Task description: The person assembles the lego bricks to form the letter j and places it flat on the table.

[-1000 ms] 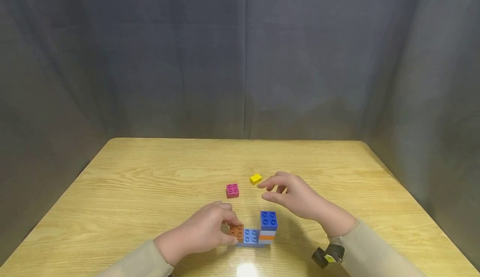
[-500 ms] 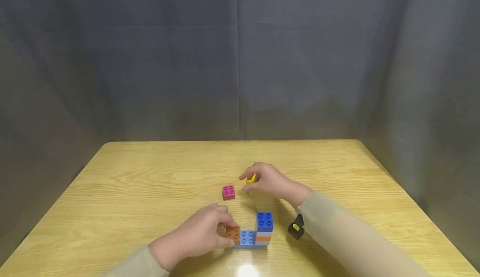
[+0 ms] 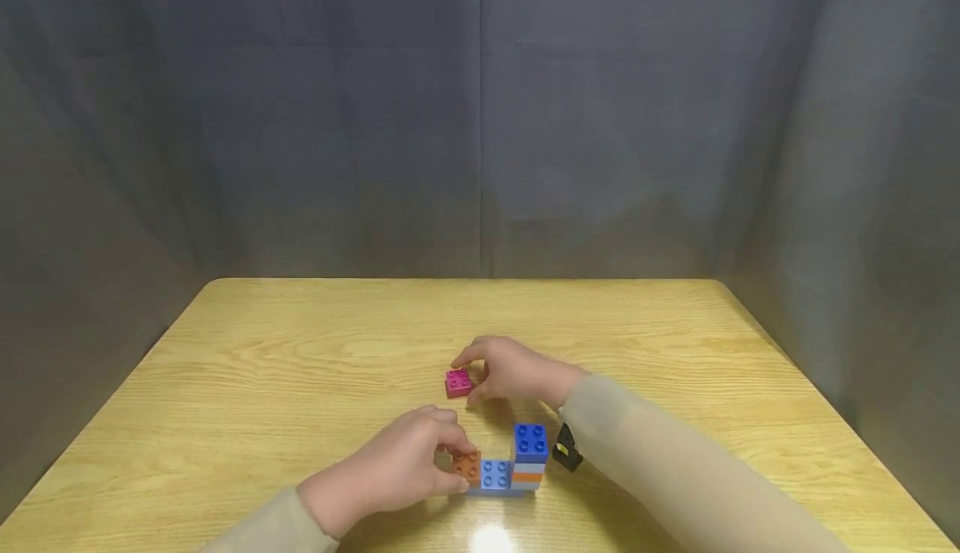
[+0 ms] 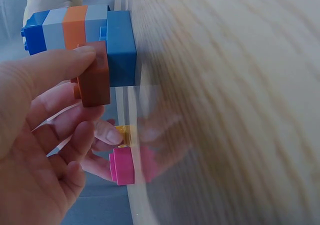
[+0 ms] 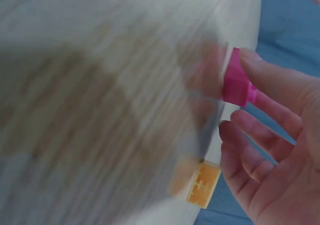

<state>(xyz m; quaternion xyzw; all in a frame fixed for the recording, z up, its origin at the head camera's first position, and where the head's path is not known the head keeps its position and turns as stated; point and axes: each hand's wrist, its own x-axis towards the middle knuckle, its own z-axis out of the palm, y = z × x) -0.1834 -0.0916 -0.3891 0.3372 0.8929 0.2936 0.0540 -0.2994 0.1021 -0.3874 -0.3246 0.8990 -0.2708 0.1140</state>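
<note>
In the head view my left hand [image 3: 397, 465] pinches a brown toy building brick [image 3: 467, 468] between thumb and fingers. That brick is at the left end of a light-blue base brick [image 3: 495, 474]. On the base's right end stands a stack topped by a dark-blue brick [image 3: 530, 443], with light-blue and orange layers below. My right hand [image 3: 513, 370] reaches around a pink brick [image 3: 458, 383], thumb on the near side and index finger on the far side; a small gap shows. A yellow brick [image 5: 204, 185] lies on its side near the right fingers, hidden in the head view.
A wooden table [image 3: 300, 353] carries the bricks, with a grey curtain [image 3: 360, 120] around its back and sides. The black wrist device [image 3: 567, 450] on my right arm hangs just right of the stack.
My right hand moved left, first to the yellow brick, then on to the pink brick, which appears unmoved. The left hand keeps its pinch on the brown brick.
</note>
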